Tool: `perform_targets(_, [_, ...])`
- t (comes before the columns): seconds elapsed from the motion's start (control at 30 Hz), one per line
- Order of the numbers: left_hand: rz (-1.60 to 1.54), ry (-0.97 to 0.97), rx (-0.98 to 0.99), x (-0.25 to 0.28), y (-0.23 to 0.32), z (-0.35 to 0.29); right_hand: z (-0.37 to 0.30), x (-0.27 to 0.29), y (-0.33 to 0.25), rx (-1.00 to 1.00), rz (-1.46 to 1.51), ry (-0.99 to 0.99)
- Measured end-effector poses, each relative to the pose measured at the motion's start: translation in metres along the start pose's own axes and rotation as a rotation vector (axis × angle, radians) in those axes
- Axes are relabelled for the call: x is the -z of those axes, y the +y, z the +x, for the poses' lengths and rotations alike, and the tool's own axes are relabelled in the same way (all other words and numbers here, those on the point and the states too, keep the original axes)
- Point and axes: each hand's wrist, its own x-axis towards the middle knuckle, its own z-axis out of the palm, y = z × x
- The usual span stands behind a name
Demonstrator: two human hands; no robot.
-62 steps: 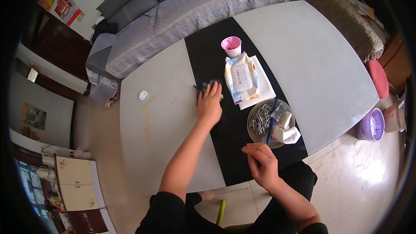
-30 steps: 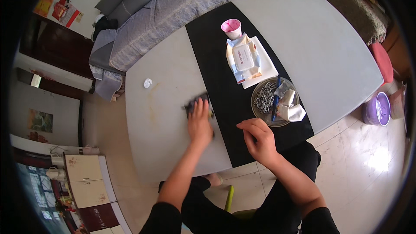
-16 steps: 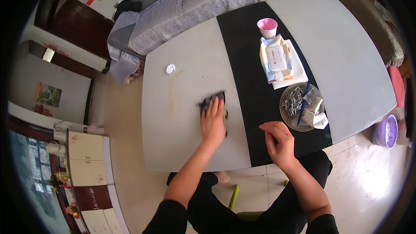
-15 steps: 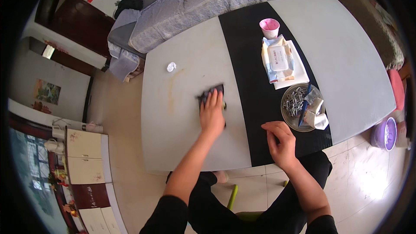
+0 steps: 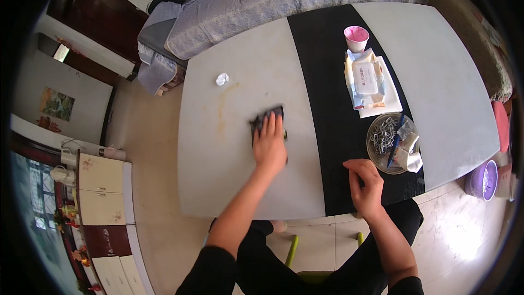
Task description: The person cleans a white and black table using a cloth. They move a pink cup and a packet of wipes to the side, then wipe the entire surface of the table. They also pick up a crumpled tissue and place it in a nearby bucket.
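Observation:
My left hand [image 5: 269, 143] lies over a dark cloth [image 5: 278, 111], fingers pressing it onto the grey part of the table [image 5: 218, 175]. The cloth's edges stick out around my fingers; its middle is hidden. To the left of it runs a faint yellowish stain [image 5: 221, 112], with a crumpled white tissue [image 5: 222, 79] beyond. My right hand [image 5: 365, 184] is loosely curled over the black strip near the front edge, with nothing visible in it. Close to that hand stands a round tray [image 5: 371, 155] holding metal chain [image 5: 385, 135], a blue pen [image 5: 394, 147] and crumpled wrappers [image 5: 408, 155].
On the black strip, a wipes pack [image 5: 364, 79] lies on a white flat item [image 5: 390, 98], with a pink-and-white cup [image 5: 356, 38] behind. A covered sofa [image 5: 245, 13] borders the far side. On the floor at right stands a purple bin [image 5: 482, 180].
The view has shifted, so the table's things appear farther right. Relative to the black strip, my left hand and the cloth have slid slightly left. My right hand keeps its curled shape.

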Motion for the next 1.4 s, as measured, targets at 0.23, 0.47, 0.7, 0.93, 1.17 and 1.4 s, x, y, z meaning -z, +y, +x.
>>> perform_targets(0.23, [-0.019,-0.035,0.077,-0.007,-0.026,0.049,0.003,-0.004,-0.001,0.006,0.009,0.034])
perform_targets(0.47, [-0.082,-0.029,-0.125,0.015,0.003,-0.067,0.001,-0.003,-0.006,0.035,0.024,0.008])
perform_targets(0.7, [-0.447,-0.024,0.136,-0.007,-0.032,0.019,-0.005,-0.005,-0.002,0.053,-0.011,0.042])
perform_targets(0.93, [-0.809,0.013,0.137,0.077,-0.065,-0.038,0.002,-0.038,-0.022,0.137,-0.084,-0.077])
perform_targets(1.17, [-0.292,-0.064,0.026,0.045,-0.051,-0.062,0.029,-0.142,-0.011,0.176,-0.531,-0.36])
perform_targets(1.4, [-0.456,0.153,0.016,0.042,-0.056,-0.078,0.022,-0.101,-0.034,0.305,-0.349,-0.376])
